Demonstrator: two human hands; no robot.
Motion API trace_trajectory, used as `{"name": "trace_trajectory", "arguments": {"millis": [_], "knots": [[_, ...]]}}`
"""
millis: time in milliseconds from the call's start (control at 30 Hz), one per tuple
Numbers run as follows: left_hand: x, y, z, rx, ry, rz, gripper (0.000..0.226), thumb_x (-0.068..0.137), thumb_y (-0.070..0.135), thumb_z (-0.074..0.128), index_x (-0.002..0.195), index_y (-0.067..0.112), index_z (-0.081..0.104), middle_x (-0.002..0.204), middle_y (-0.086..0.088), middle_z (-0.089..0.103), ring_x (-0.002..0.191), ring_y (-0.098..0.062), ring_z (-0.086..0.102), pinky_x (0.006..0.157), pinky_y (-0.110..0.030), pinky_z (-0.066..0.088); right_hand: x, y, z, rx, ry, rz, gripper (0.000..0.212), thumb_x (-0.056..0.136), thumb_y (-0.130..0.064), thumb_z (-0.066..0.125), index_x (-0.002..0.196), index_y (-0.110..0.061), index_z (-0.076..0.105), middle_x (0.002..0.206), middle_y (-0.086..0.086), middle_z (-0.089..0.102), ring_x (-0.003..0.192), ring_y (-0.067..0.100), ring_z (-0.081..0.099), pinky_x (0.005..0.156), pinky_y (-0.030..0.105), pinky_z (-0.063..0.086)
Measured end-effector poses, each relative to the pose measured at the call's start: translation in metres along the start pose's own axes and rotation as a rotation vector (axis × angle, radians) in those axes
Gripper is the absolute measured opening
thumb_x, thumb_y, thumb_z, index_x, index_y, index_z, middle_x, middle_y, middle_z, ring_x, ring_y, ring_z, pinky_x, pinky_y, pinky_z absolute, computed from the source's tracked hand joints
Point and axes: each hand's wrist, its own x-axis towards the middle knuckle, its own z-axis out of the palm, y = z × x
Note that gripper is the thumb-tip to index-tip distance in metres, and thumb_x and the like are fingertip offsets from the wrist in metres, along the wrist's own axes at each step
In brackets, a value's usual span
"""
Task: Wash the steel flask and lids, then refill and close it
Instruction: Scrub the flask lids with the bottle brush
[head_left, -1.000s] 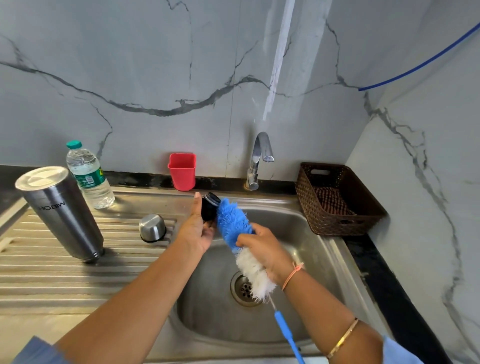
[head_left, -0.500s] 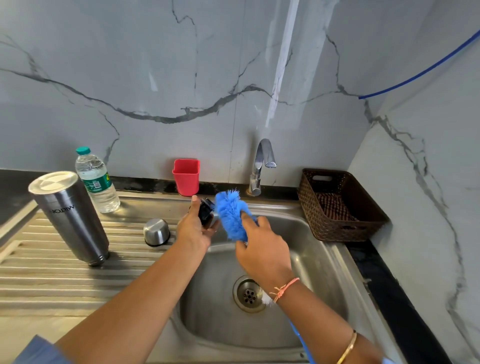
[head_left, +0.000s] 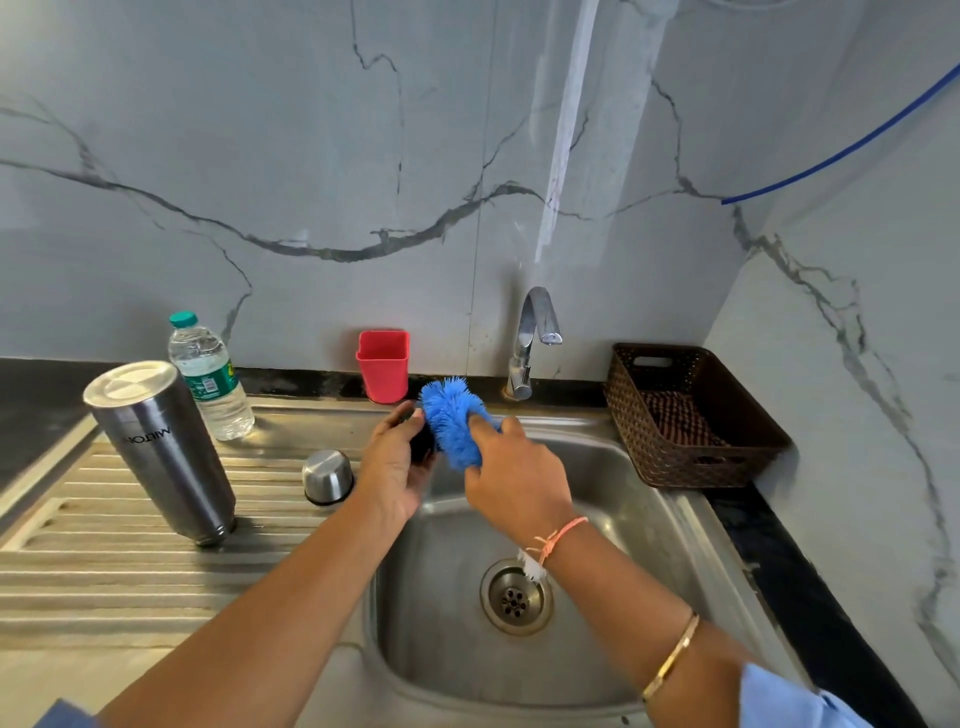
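My left hand (head_left: 395, 467) grips a small black inner lid (head_left: 423, 441) over the sink's back left corner; the lid is mostly hidden by my fingers. My right hand (head_left: 514, 483) holds a bottle brush by its blue bristle head (head_left: 452, 421), which presses against the lid. The brush's white bristles peek out below my wrist. The steel flask (head_left: 161, 452) stands upside down on the ribbed drainboard (head_left: 104, 561) at the left. A steel cap lid (head_left: 328, 477) sits mouth down on the drainboard between the flask and my left hand.
A plastic water bottle (head_left: 210, 379) stands behind the flask. A red cup (head_left: 383, 366) and the tap (head_left: 532, 338) are at the back wall. A brown woven basket (head_left: 691, 415) sits right of the sink basin (head_left: 467, 675). Marble walls close in behind and right.
My right hand has slid up the brush so the white bristles are now under my wrist. The blue head has moved up against the black lid, and my left hand has closed more around it.
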Motion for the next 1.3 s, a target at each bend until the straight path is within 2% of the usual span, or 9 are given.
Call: {"name": "trace_trajectory", "arguments": {"millis": [133, 267, 400, 633, 800, 967, 1133, 1200, 1300], "knots": [[0.005, 0.007, -0.003, 0.015, 0.050, -0.029, 0.013, 0.089, 0.016, 0.052, 0.085, 0.009, 0.062, 0.071, -0.004, 0.066, 0.065, -0.018, 0.062, 0.054, -0.024, 0.052, -0.018, -0.013, 0.010, 0.037, -0.063, -0.051, 0.054, 0.093, -0.024, 0.043, 0.145, -0.024, 0.027, 0.125, 0.010, 0.042, 0.098, 0.035, 0.058, 0.075, 0.036, 0.046], [0.007, 0.000, -0.007, 0.021, 0.049, 0.054, 0.041, 0.080, 0.025, 0.073, 0.113, 0.007, 0.057, 0.104, -0.013, 0.068, 0.085, -0.022, 0.067, 0.071, -0.030, 0.056, -0.002, 0.001, 0.007, 0.126, -0.094, 0.054, 0.050, 0.092, -0.025, 0.044, 0.141, -0.025, 0.035, 0.121, 0.010, 0.047, 0.101, 0.034, 0.057, 0.083, 0.037, 0.047], [0.009, 0.006, -0.007, 0.000, 0.039, 0.058, 0.048, 0.078, 0.023, 0.074, 0.118, 0.004, 0.056, 0.108, -0.016, 0.067, 0.087, -0.024, 0.067, 0.071, -0.031, 0.058, -0.016, -0.003, 0.007, 0.091, -0.085, 0.009, 0.056, 0.092, -0.025, 0.043, 0.146, -0.025, 0.027, 0.126, 0.009, 0.043, 0.098, 0.033, 0.059, 0.078, 0.035, 0.047], [0.012, 0.001, -0.010, 0.043, -0.027, -0.049, 0.006, 0.085, 0.015, 0.064, 0.082, 0.012, 0.060, 0.074, -0.005, 0.064, 0.067, -0.017, 0.061, 0.056, -0.023, 0.052, -0.013, 0.008, 0.012, 0.134, -0.146, 0.100, 0.049, 0.091, -0.026, 0.045, 0.140, -0.025, 0.037, 0.118, 0.009, 0.046, 0.100, 0.034, 0.058, 0.083, 0.037, 0.048], [0.012, 0.012, -0.006, 0.235, -0.022, -0.055, 0.028, 0.088, 0.040, 0.062, 0.086, 0.012, 0.060, 0.080, -0.006, 0.065, 0.071, -0.018, 0.062, 0.068, -0.027, 0.049, -0.020, 0.005, 0.011, 0.062, -0.108, 0.026, 0.049, 0.091, -0.022, 0.043, 0.140, -0.025, 0.034, 0.120, 0.009, 0.045, 0.095, 0.034, 0.059, 0.075, 0.035, 0.047], [0.005, 0.016, 0.001, 0.466, 0.025, -0.115, 0.096, 0.043, 0.067, 0.077, 0.116, 0.009, 0.055, 0.102, -0.012, 0.068, 0.088, -0.022, 0.066, 0.077, -0.035, 0.057, -0.017, 0.009, 0.021, 0.121, -0.120, 0.078, 0.048, 0.091, -0.024, 0.044, 0.138, -0.025, 0.037, 0.114, 0.009, 0.046, 0.096, 0.035, 0.059, 0.077, 0.036, 0.048], [0.005, 0.003, -0.004, 0.150, 0.169, -0.195, 0.017, 0.093, 0.022, 0.058, 0.090, 0.005, 0.056, 0.087, -0.016, 0.061, 0.074, -0.022, 0.061, 0.054, -0.032, 0.057, -0.016, 0.013, 0.029, 0.178, -0.106, 0.129, 0.053, 0.091, -0.026, 0.045, 0.142, -0.026, 0.033, 0.119, 0.008, 0.046, 0.098, 0.034, 0.059, 0.080, 0.035, 0.047], [0.005, -0.001, -0.005, 0.057, 0.203, -0.203, 0.016, 0.096, 0.011, 0.045, 0.085, 0.005, 0.054, 0.084, -0.016, 0.058, 0.073, -0.024, 0.058, 0.061, -0.035, 0.054, -0.018, 0.011, 0.030, 0.176, -0.092, 0.116, 0.054, 0.091, -0.026, 0.045, 0.143, -0.027, 0.031, 0.120, 0.007, 0.045, 0.098, 0.034, 0.059, 0.080, 0.036, 0.048], [0.006, -0.007, -0.007, 0.129, 0.208, -0.246, 0.027, 0.097, 0.031, 0.045, 0.096, 0.008, 0.057, 0.085, -0.012, 0.060, 0.075, -0.021, 0.057, 0.063, -0.032, 0.049, -0.016, 0.011, 0.026, 0.143, -0.042, 0.088, 0.056, 0.092, -0.026, 0.045, 0.145, -0.027, 0.028, 0.122, 0.007, 0.043, 0.094, 0.033, 0.060, 0.075, 0.034, 0.047]]}}
